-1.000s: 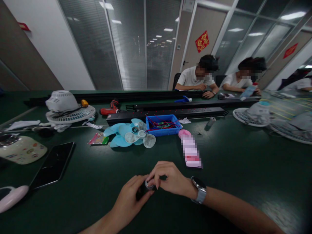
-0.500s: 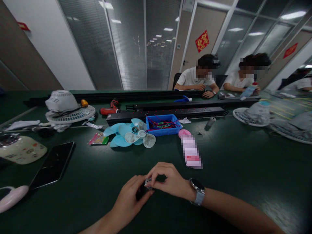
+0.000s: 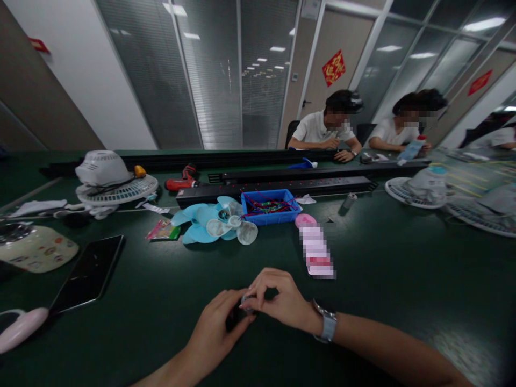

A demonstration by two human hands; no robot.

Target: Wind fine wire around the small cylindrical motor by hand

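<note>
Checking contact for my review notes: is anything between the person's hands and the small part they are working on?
Nothing visible. The left hand and right hand both close directly on the small dark part, fingers touching it above the bare green table. Other items lie farther back.

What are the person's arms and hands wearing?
Both arms are bare, with no sleeves and no gloves in view. The right hand has a wristwatch on its wrist, with a dark round face and a light grey strap. The left hand wears nothing.
</note>
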